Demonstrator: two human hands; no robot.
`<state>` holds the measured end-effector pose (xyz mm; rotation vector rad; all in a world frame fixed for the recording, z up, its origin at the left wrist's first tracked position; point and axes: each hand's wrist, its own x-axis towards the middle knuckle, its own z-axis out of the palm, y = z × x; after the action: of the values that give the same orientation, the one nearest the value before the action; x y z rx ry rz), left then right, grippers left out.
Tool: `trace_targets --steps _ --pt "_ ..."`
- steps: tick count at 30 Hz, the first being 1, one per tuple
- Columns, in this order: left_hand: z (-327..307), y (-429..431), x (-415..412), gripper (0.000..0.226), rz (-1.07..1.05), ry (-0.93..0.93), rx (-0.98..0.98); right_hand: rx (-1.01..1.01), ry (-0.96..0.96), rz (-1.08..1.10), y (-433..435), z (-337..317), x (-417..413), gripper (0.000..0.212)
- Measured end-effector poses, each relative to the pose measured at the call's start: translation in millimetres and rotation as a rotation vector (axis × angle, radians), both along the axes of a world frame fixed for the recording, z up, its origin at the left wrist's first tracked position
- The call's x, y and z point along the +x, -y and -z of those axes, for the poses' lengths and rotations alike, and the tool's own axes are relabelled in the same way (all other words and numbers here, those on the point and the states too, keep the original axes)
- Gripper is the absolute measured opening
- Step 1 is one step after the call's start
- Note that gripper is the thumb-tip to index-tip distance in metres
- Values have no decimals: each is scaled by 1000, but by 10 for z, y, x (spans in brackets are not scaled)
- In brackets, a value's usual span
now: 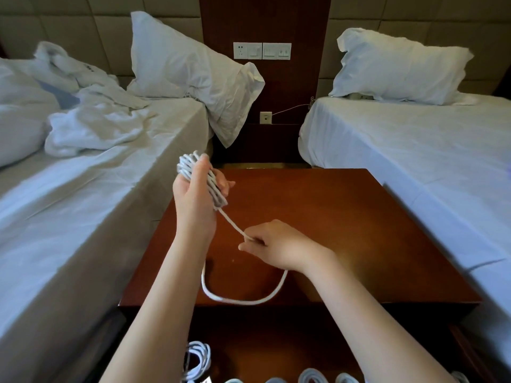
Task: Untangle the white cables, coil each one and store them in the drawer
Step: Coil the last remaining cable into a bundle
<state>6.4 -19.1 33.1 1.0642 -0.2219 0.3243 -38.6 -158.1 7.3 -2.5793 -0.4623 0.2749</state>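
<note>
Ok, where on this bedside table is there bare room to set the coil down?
The back and right of the table top, between the right hand and the right bed, is bare. The front edge holds the loose cable loop; the drawer is lined along its near side with coils.

Nothing here can actually be read. There's a short row of small dark marks on the crumpled white cloth (94, 117) near the head end of the left bed (83, 205), but it's too tiny to make out. The wall switch plates (262, 51) show no lettering that can be read.
</note>
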Motion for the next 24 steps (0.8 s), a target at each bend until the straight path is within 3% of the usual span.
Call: trace_targets --steps 3,6,9,11,13,17,24 --pt "111 -117 96 41 -269 71 199 18 40 -3 44 -10 -12 32" --pt "266 -284 264 50 -564 164 611 80 67 21 62 -99 -34 28" --pt "336 -281 330 56 -659 117 1027 114 213 30 77 -148 -35 28" --pt "351 -192 304 53 -602 156 1183 128 326 56 128 -160 -28 27" --pt "321 -89 225 45 -528 173 1223 156 423 85 208 -175 -19 23" --pt "274 57 117 51 -390 161 1180 146 551 117 332 -174 -8 20" --pt "262 59 90 50 -292 76 1036 180 579 128 324 -101 48 23"
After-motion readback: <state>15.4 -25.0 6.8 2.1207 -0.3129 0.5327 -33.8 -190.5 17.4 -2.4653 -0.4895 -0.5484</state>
